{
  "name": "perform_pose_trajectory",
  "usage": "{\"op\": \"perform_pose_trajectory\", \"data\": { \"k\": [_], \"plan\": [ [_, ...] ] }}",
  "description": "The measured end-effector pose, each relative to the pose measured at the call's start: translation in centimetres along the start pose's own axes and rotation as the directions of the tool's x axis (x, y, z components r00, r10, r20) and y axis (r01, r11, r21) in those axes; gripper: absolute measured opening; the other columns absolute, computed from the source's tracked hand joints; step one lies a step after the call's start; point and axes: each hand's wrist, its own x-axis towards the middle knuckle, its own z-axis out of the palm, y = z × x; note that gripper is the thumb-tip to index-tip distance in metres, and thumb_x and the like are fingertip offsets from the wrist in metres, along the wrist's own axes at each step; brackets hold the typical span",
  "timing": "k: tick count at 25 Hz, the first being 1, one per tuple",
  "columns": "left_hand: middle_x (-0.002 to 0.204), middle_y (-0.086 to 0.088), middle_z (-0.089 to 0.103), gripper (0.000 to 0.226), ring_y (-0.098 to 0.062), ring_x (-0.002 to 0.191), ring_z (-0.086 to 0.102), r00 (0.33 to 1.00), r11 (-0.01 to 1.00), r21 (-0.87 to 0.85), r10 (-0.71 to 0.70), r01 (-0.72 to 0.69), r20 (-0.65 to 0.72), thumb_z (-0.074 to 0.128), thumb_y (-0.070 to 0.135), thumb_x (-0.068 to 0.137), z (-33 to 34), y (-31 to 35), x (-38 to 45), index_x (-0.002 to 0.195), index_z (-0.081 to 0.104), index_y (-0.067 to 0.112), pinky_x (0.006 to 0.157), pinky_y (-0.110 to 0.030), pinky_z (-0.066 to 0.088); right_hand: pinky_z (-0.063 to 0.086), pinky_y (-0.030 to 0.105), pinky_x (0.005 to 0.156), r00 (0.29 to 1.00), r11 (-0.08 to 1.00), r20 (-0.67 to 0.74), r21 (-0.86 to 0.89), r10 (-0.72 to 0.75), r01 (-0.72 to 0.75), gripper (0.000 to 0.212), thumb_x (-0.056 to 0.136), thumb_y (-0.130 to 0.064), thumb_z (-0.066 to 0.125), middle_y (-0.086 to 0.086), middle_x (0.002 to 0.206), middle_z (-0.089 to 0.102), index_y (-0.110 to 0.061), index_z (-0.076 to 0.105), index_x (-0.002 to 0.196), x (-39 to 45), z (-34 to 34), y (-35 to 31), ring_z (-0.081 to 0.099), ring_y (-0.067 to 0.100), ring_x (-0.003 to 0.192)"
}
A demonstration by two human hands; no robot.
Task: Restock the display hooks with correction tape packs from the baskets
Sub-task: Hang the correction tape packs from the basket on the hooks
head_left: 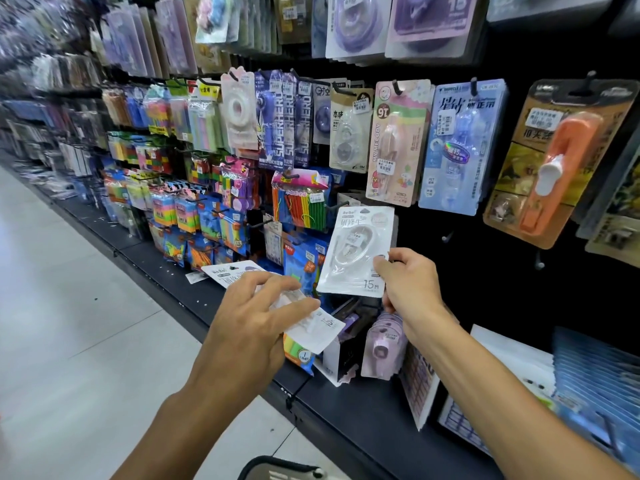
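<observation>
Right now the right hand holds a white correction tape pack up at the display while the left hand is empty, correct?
Not quite. In the head view the left hand is not empty: it holds a second white correction tape pack, lying flat. The right hand does pinch the upright white correction tape pack marked 15M at the display.

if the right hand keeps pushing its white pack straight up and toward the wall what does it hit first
Most likely the bare hook just above the white pack held by the right hand; the pack's top already overlaps it. Depth is unclear, so it may still be short of it.
</observation>
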Motion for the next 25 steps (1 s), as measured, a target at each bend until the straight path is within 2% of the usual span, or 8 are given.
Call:
{"op": "perform_pose_trajectory", "data": {
  "k": [5, 9, 11, 13, 14, 15, 20, 25],
  "plan": [
    [0.110, -0.010, 0.075, 0.064, -0.038, 0.090, 0.067, 1.000, 1.000, 0.010, 0.004, -0.004, 0.024, 0.084, -0.018, 0.050, 0.4, -0.3, 0.4, 0.104, 0.082, 0.018, 0.074, -0.045, 0.059, 0.036, 0.021, 0.034, 0.997, 0.999, -0.061, 0.000, 0.045, -0.045, 0.019, 0.093, -0.012, 0.067, 0.007, 0.070, 0.061, -0.013, 0.057, 0.110, 0.5, -0.3, -0.3, 0.045, 0.010, 0.032],
    [0.106, -0.012, 0.075, 0.065, -0.037, 0.096, 0.072, 1.000, 0.999, 0.033, -0.011, 0.011, -0.016, 0.081, -0.020, 0.047, 1.3, -0.7, 0.7, 0.102, 0.082, 0.016, 0.104, -0.061, 0.042, 0.059, 0.034, 0.047, 0.979, 0.984, -0.097, 0.017, 0.179, -0.178, 0.036, 0.089, -0.018, 0.074, 0.012, 0.105, 0.062, -0.021, 0.046, 0.111, -0.4, -0.7, -0.1, 0.072, 0.024, 0.067],
    [0.108, -0.013, 0.075, 0.066, -0.036, 0.100, 0.073, 0.999, 1.000, 0.009, -0.007, 0.007, -0.038, 0.080, -0.022, 0.048, 1.7, -0.6, 0.9, 0.103, 0.082, 0.013, 0.110, -0.061, 0.034, 0.064, 0.041, 0.064, 0.950, 0.963, 0.160, -0.017, 0.269, -0.269, 0.033, 0.088, -0.033, 0.076, 0.013, 0.115, 0.066, -0.021, 0.054, 0.109, -1.3, -0.8, 0.1, 0.074, 0.032, 0.084],
    [0.112, -0.014, 0.075, 0.066, -0.035, 0.107, 0.072, 0.998, 0.999, -0.031, 0.035, -0.037, -0.052, 0.084, -0.024, 0.049, 2.1, -0.4, 1.1, 0.104, 0.082, 0.012, 0.108, -0.058, 0.039, 0.062, 0.037, 0.060, 0.721, 0.900, 0.600, 0.002, 0.347, -0.436, 0.037, 0.088, -0.042, 0.074, 0.016, 0.107, 0.074, -0.016, 0.065, 0.112, -2.6, -0.7, -0.1, 0.076, 0.032, 0.077],
    [0.116, -0.015, 0.074, 0.065, -0.036, 0.111, 0.070, 0.997, 0.997, -0.054, 0.053, -0.056, -0.062, 0.084, -0.024, 0.051, 2.2, -0.3, 1.2, 0.105, 0.082, 0.012, 0.107, -0.055, 0.044, 0.059, 0.031, 0.052, 0.629, 0.888, 0.710, 0.013, 0.316, -0.460, 0.034, 0.088, -0.038, 0.075, 0.016, 0.099, 0.075, -0.014, 0.070, 0.111, -3.0, -0.7, 0.0, 0.074, 0.027, 0.066],
    [0.123, -0.017, 0.071, 0.064, -0.038, 0.116, 0.068, 0.995, 0.995, -0.076, 0.058, -0.064, -0.075, 0.083, -0.023, 0.055, 2.3, -0.3, 1.3, 0.108, 0.081, 0.012, 0.107, -0.051, 0.046, 0.052, 0.024, 0.043, 0.615, 0.901, 0.741, 0.031, 0.269, -0.432, 0.027, 0.088, -0.030, 0.074, 0.015, 0.091, 0.075, -0.013, 0.073, 0.109, -3.1, -0.6, 0.1, 0.069, 0.020, 0.054],
    [0.155, -0.017, 0.046, 0.075, -0.041, 0.141, 0.047, 0.990, 0.990, -0.043, -0.135, 0.137, 0.038, 0.081, 0.001, 0.079, 2.5, -0.3, 0.7, 0.147, 0.054, 0.014, 0.114, -0.056, 0.038, 0.032, 0.019, 0.031, 0.937, 0.977, 0.333, 0.140, 0.105, -0.160, 0.010, 0.097, -0.005, 0.060, 0.007, 0.064, 0.065, -0.012, 0.061, 0.103, -1.7, -0.3, -0.7, 0.047, 0.012, 0.032],
    [0.158, -0.011, 0.043, 0.058, -0.035, 0.144, 0.043, 0.938, 0.965, 0.004, -0.256, 0.262, 0.234, 0.078, 0.017, 0.087, 2.5, -1.2, -0.3, 0.142, 0.060, 0.021, 0.120, -0.053, 0.029, 0.039, 0.022, 0.034, 0.975, 0.983, 0.164, 0.082, 0.153, -0.167, 0.022, 0.096, -0.001, 0.048, 0.008, 0.076, 0.070, -0.019, 0.060, 0.096, -1.4, -0.6, -0.5, 0.057, 0.016, 0.037]
  ]
}}
